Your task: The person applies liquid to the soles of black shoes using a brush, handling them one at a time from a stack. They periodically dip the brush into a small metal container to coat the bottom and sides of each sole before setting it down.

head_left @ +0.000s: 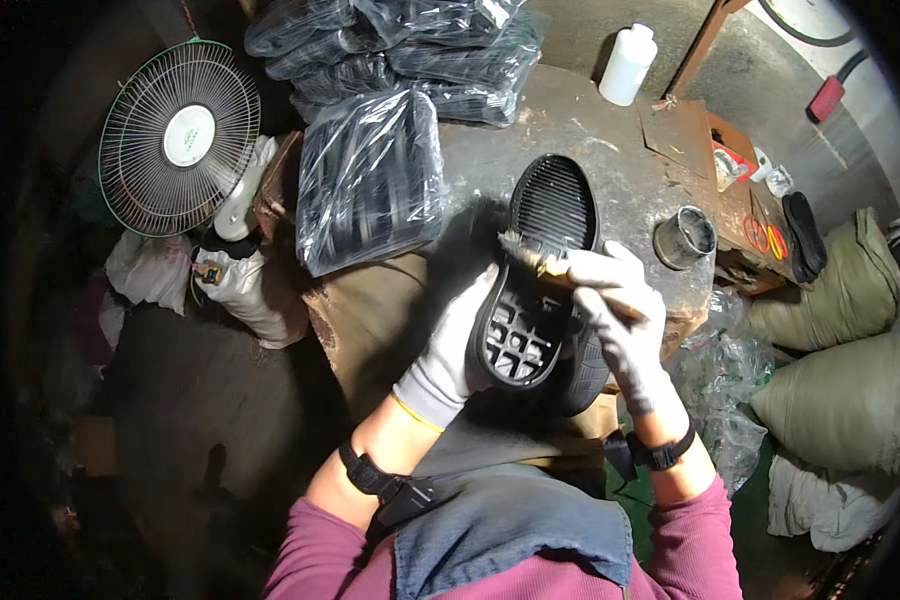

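Observation:
A black shoe sole (520, 345) is tilted upright over the near edge of the worktable, its ribbed forefoot away from me and its heel, with a grid of square hollows, toward me. My left hand (455, 350), in a white glove, is closed around the heel's left side. In my gloved right hand (620, 300) is a brush (550, 266), gripped by its handle, with its bristles over the middle of the sole. Below my right hand, partly hidden, is a second black sole (586, 375).
Plastic-wrapped black soles (370, 180) are stacked on the worktable (480, 145). A metal cup (685, 238) stands at right, a white bottle (628, 65) behind. Scissors (765, 236) lie on a side shelf beside another sole (803, 237). A fan (180, 140) stands left, green sacks (840, 400) right.

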Tool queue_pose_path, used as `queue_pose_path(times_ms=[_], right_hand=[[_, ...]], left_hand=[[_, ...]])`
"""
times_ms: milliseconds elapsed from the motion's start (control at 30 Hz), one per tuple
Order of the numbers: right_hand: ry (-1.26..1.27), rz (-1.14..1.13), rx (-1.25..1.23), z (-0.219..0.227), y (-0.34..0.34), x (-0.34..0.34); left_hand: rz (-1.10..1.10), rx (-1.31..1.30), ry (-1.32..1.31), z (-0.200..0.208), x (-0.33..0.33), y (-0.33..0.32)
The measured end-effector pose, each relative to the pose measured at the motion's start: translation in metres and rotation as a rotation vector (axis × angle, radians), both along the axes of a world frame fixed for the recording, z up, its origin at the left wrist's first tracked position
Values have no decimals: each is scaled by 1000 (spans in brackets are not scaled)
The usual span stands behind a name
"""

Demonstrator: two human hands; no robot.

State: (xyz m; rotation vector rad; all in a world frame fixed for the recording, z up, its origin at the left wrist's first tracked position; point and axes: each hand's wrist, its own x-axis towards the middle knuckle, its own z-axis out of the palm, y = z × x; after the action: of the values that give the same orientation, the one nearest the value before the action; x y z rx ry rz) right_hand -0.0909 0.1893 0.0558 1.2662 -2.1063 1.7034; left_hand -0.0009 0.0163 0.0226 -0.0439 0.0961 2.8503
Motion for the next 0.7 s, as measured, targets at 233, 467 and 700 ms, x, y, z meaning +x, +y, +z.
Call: queue_pose_path(times_ms=[233,467,700], right_hand=[[226,222,131,18,1,38],[24,275,159,-4,36,33],[-648,119,22,4,-6,42]], left_hand=[[180,-88,17,4,-8,-11],[222,-174,286,4,-8,-53],[511,-632,14,-41,8,-76]])
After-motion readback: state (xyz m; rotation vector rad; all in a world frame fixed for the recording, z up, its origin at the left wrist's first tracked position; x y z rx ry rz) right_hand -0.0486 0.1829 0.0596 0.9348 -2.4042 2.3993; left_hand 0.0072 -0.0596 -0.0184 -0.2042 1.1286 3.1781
